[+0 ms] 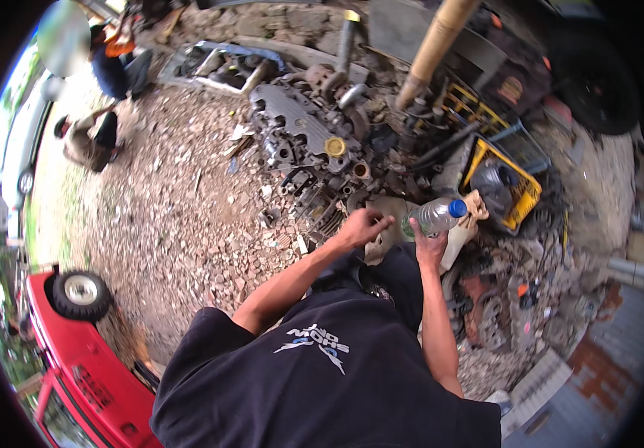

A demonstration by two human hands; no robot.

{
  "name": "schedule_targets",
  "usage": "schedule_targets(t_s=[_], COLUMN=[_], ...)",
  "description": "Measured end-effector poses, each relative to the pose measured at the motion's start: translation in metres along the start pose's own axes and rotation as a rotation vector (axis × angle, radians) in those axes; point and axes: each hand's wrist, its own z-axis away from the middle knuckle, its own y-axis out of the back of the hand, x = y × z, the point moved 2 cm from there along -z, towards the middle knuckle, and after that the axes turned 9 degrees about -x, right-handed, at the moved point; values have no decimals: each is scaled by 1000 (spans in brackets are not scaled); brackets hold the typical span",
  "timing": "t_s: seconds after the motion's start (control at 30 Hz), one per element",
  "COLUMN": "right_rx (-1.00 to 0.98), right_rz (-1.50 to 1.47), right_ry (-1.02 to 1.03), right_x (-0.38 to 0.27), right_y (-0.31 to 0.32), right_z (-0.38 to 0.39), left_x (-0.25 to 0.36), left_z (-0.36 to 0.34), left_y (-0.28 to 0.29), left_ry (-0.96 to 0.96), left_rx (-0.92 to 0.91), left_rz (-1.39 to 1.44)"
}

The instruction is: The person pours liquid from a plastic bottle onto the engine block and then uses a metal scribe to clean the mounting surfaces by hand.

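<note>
My right hand (pixel 429 245) is wrapped round a clear plastic bottle (pixel 434 216), which lies tilted with its blue cap (pixel 457 208) toward the right. Just left of it, my left hand (pixel 364 227) is raised with its fingers curled together. Whether something small sits in those fingers is too small to tell. Behind the hands is a pale, cream-coloured object (pixel 386 244), partly hidden. A car engine (pixel 292 123) with a yellow filler cap (pixel 335 146) rests on the ground ahead of my hands.
To the right are a yellow crate (pixel 526 196) holding parts, a bamboo pole (pixel 438 48) and a black tyre (pixel 598 86). Greasy metal parts (pixel 486 306) litter the ground. At left are a red vehicle (pixel 87 366) and two crouching people (pixel 91 142), (pixel 119 71) on gravel.
</note>
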Motion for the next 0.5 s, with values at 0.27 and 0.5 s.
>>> schedule_targets(t_s=[0.27, 0.5], right_rx=[-329, -543], right_rz=[-212, -200], right_ry=[136, 244], right_x=[-24, -12], right_y=[-24, 12], right_z=[-68, -110], left_x=[12, 40], left_z=[-36, -83], left_y=[-61, -118], left_ry=[-214, -177], left_rx=[230, 424], left_rz=[-177, 17])
